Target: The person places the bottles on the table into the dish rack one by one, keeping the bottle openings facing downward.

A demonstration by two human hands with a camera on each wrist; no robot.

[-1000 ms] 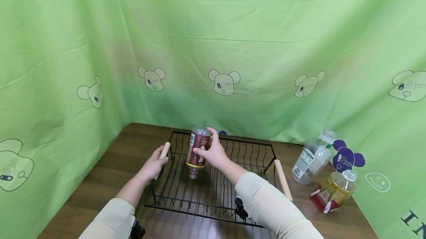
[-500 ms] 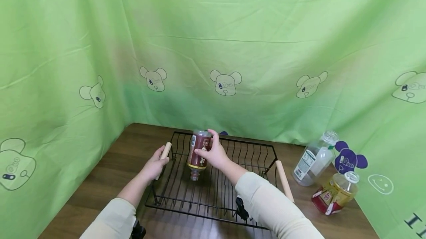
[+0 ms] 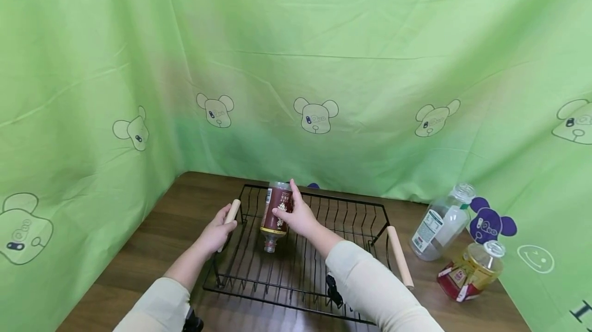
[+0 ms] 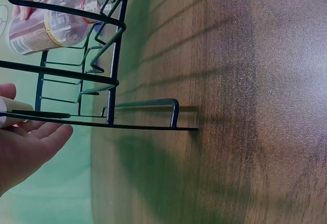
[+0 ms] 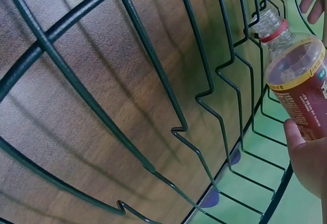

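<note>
A clear plastic bottle point(image 3: 276, 207) with a dark red label and yellow band is upside down, its neck pointing into a black wire dish rack point(image 3: 342, 198). My right hand point(image 3: 301, 216) holds it from the right, thumb across the label; in the left wrist view, fingers lie on the bottle point(image 4: 69, 17) near its base. The right wrist view shows the bottle's neck point(image 5: 268, 26) among the wires. Whether the neck touches them, I cannot tell. My left hand point(image 3: 216, 230) grips the rack's left wooden handle point(image 3: 234, 209), thumb on one side and fingers on the other.
Right of the rack's other wooden handle point(image 3: 400, 257), a clear bottle point(image 3: 437, 229) with a white label stands on the brown table point(image 3: 152, 239). In front of it is a yellow-and-red labelled bottle point(image 3: 469, 272). A green patterned cloth point(image 3: 259, 75) hangs behind and at both sides.
The head view has shifted slightly, so everything sits a little further right. The fingers of my right hand look a little straighter around the bottle. My left hand stays on the handle.
</note>
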